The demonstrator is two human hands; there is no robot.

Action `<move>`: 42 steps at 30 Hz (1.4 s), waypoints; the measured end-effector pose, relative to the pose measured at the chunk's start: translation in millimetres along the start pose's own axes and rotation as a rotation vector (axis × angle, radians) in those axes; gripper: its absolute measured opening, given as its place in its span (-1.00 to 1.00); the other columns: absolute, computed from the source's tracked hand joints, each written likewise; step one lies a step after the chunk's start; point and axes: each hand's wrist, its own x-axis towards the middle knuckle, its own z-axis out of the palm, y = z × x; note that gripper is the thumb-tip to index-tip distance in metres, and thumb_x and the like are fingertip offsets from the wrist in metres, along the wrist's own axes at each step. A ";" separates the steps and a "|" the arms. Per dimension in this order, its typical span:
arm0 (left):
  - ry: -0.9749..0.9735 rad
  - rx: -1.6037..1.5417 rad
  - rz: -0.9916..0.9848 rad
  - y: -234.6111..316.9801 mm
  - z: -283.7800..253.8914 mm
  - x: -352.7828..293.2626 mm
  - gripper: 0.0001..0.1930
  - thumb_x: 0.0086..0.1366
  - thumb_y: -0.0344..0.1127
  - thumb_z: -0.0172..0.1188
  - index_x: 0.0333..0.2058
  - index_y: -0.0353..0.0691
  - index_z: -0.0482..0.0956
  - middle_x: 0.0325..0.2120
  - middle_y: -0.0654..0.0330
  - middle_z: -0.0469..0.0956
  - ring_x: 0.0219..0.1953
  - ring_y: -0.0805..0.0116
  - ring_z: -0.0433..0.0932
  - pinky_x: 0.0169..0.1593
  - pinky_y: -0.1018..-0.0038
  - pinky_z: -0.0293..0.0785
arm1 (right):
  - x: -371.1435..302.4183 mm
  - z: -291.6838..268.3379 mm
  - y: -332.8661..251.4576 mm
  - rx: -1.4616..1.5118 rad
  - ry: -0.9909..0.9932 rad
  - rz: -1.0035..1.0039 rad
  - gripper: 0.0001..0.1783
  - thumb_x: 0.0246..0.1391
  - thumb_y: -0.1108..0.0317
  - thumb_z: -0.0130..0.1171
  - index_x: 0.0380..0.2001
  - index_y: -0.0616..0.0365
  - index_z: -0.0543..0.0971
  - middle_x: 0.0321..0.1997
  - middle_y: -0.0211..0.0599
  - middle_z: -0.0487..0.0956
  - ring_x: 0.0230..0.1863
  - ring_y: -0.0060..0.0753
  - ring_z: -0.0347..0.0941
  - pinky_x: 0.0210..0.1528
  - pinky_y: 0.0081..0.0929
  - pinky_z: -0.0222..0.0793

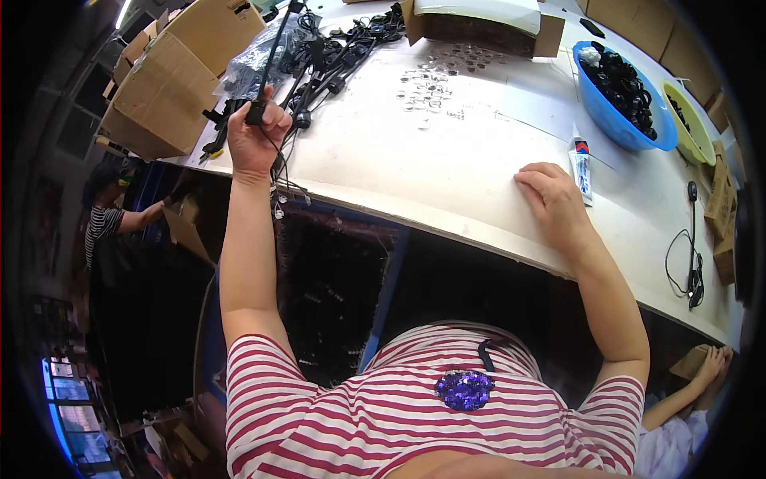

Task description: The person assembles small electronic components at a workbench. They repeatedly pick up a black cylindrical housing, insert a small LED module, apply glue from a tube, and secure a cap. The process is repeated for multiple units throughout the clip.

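Note:
Raised over the left part of the table, my left hand [259, 140] is closed around the black block at the lower end of a thin black stalk [272, 68]. The stalk points up and away, and thin wires dangle near the table edge below the hand. My right hand [558, 203] rests near the front of the white table [359, 160], fingers bent and tips close together. Nothing shows between them. Just beyond it lies a white and blue tube [582, 169]. Many small round pieces [427, 89] are spread across the middle of the table.
Black cabled stalks [339, 68] pile up at the left, beside cardboard boxes [155, 104]. An open box [479, 32] stands at the back. At right are a blue basin [586, 92] of black parts, a green basin [694, 132] and another stalk [692, 215]. Co-workers [108, 223] flank the table.

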 end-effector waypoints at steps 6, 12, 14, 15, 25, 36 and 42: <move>0.044 0.289 -0.079 -13.0 -6.3 4.6 -0.61 0.17 -0.21 -0.02 -0.11 -0.39 0.36 -0.69 0.34 0.20 -0.58 0.51 0.18 -0.37 0.54 0.19 | -1.7 -0.6 -0.7 0.008 0.013 -0.011 -0.88 -0.07 0.48 0.07 -0.43 0.23 0.55 -0.30 -0.20 0.53 -0.20 -0.16 0.41 -0.12 -0.37 0.30; 0.084 0.169 0.095 -34.7 24.8 -16.1 -0.61 0.16 -0.23 0.02 -0.10 -0.39 0.35 -0.65 0.34 0.24 -0.56 0.55 0.17 -0.38 0.58 0.19 | -0.3 3.1 -6.1 0.028 0.019 -0.062 -0.89 -0.10 0.47 0.11 -0.43 0.21 0.55 -0.31 -0.22 0.53 -0.20 -0.18 0.41 -0.13 -0.36 0.31; 0.040 0.139 0.155 -32.5 31.8 -22.1 -0.61 0.16 -0.26 0.01 -0.09 -0.39 0.34 -0.63 0.33 0.26 -0.56 0.54 0.18 -0.36 0.55 0.21 | 3.2 0.4 -16.7 0.033 0.000 -0.099 -0.86 -0.10 0.47 0.12 -0.38 0.19 0.55 -0.29 -0.22 0.52 -0.18 -0.18 0.41 -0.13 -0.36 0.31; 0.041 0.158 0.169 -31.1 39.2 -25.3 -0.61 0.16 -0.26 0.01 -0.09 -0.40 0.34 -0.63 0.32 0.26 -0.56 0.54 0.18 -0.35 0.55 0.21 | 6.1 -1.5 -22.9 0.017 0.047 -0.125 -0.81 -0.11 0.46 0.13 -0.33 0.18 0.54 -0.26 -0.20 0.52 -0.17 -0.17 0.41 -0.12 -0.36 0.31; -0.270 1.008 -0.005 6.6 104.9 -80.3 -0.50 -0.12 -0.11 0.10 -0.33 -0.50 0.50 -0.66 0.28 0.38 -0.63 0.62 0.27 -0.52 0.69 0.15 | 30.7 -77.9 -112.5 -0.561 0.267 -0.453 -0.23 -0.32 0.26 0.34 0.09 -0.05 0.31 0.07 -0.31 0.37 0.09 -0.27 0.26 0.16 -0.29 0.07; -0.134 0.782 0.179 -39.1 112.4 -154.5 -0.50 0.26 0.07 -0.10 -0.27 -0.36 0.46 -0.42 0.19 0.42 -0.37 0.47 0.36 -0.23 0.59 0.28 | -80.6 -24.2 -96.6 0.414 0.034 0.210 -0.81 -0.02 0.36 0.12 -0.51 0.30 0.45 -0.58 -0.23 0.37 -0.52 -0.39 0.28 -0.41 -0.54 0.20; 0.079 -0.036 0.087 -140.2 176.2 -160.3 -0.42 0.20 0.12 -0.09 0.01 -0.22 0.20 -0.39 0.15 0.37 -0.41 0.40 0.40 -0.23 0.40 0.38 | -138.4 24.8 -81.2 0.629 -0.139 0.258 -0.82 -0.08 0.37 0.20 -0.45 0.23 0.44 -0.54 -0.32 0.37 -0.49 -0.46 0.30 -0.42 -0.53 0.22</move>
